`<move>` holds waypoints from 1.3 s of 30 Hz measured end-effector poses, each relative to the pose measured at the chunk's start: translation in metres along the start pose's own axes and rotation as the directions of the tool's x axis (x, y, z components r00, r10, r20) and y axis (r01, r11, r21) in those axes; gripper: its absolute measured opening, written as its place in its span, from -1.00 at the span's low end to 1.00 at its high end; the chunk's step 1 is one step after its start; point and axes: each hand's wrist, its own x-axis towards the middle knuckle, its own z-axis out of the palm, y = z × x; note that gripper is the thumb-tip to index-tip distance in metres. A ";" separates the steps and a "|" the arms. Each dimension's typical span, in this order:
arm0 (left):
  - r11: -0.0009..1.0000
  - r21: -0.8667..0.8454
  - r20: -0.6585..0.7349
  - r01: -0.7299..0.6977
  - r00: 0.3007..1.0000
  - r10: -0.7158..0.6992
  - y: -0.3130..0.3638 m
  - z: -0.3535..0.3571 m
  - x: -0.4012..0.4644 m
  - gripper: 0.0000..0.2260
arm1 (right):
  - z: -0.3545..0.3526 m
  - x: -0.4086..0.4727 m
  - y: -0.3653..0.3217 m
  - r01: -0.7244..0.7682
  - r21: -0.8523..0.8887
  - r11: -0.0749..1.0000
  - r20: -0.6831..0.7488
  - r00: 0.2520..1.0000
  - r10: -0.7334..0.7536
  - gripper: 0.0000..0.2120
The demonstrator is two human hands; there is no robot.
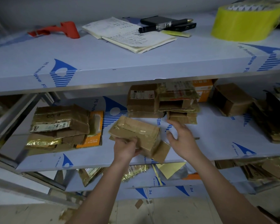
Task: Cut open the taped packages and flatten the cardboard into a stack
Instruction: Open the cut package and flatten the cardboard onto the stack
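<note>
My left hand grips the near edge of a small brown taped cardboard box and holds it over the middle shelf. One loose flap of the box hangs at its lower right. My right hand hovers just right of the box with its fingers spread, holding nothing. A stack of flattened cardboard lies on the shelf to the left. More taped boxes stand behind the held box.
The top shelf carries a red tool, an open notebook, a black marker and a yellow tape roll. Crushed boxes lie at the right of the middle shelf. Cardboard and packaging scraps fill the lower shelf.
</note>
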 end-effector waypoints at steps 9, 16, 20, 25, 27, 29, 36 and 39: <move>1.000 -0.005 0.079 0.014 0.997 -0.013 0.006 -0.008 -0.001 -0.66 | 0.036 -0.008 -0.018 0.007 0.147 0.989 0.054 0.998 -0.015 -0.52; 0.987 0.095 0.070 -0.128 0.990 0.122 0.002 -0.003 -0.002 -0.60 | 0.036 -0.015 -0.018 -0.030 0.208 0.978 0.015 0.999 0.028 -0.49; 0.866 0.353 0.070 -0.355 0.933 0.354 0.012 -0.007 -0.006 -0.46 | 0.041 -0.015 -0.023 -0.070 0.278 0.958 -0.065 0.994 0.092 -0.57; 0.720 0.460 0.183 -0.520 0.848 0.497 0.005 -0.012 -0.014 -0.40 | 0.053 -0.013 -0.027 -0.154 0.164 0.974 -0.157 0.971 0.180 -0.52; 0.698 0.466 0.199 -0.544 0.833 0.517 0.001 -0.013 -0.017 -0.37 | 0.054 -0.013 -0.028 -0.173 0.130 0.976 -0.170 0.966 0.194 -0.49; 0.677 0.474 0.207 -0.564 0.818 0.536 0.000 -0.014 -0.017 -0.36 | 0.054 -0.012 -0.029 -0.180 0.126 0.976 -0.167 0.966 0.200 -0.48; 0.638 0.484 0.258 -0.599 0.794 0.550 -0.003 -0.015 -0.012 -0.34 | 0.049 -0.008 -0.032 -0.233 0.138 0.963 -0.107 0.963 0.248 -0.51; 0.623 0.498 0.257 -0.603 0.789 0.558 -0.005 -0.016 -0.007 -0.34 | 0.041 -0.008 -0.034 -0.227 0.151 0.962 -0.062 0.969 0.238 -0.57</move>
